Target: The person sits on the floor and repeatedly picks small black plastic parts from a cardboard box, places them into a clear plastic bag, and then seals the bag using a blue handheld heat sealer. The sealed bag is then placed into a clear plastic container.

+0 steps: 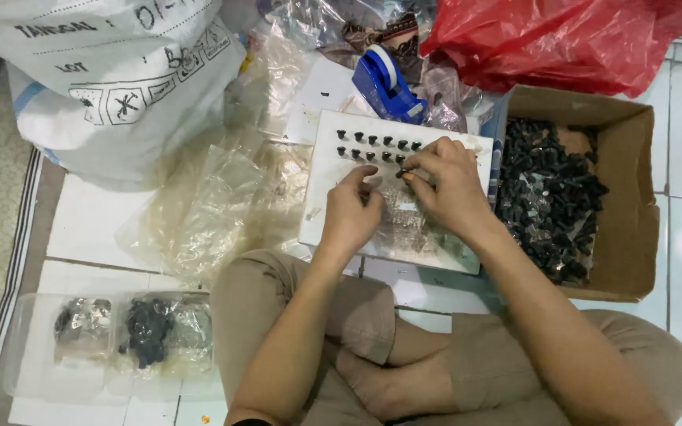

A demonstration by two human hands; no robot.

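I sit cross-legged on a tiled floor with a white board (327, 185) in front of my knees. Two short rows of small black plugs (376, 147) stand in the board's holes near its far edge. My right hand (445, 183) pinches a small black piece at its fingertips, just below the second row. My left hand (350, 211) rests on the board's middle with its fingers curled, close to the right hand's fingertips; whether it holds a piece is hidden.
A cardboard box (629, 197) of many black pieces lies at the right. A blue tape dispenser (385, 85) and a red plastic bag (570, 39) sit beyond the board. Clear plastic bags (215, 205), a white sack (112, 71) and a clear tray (108, 347) lie at the left.
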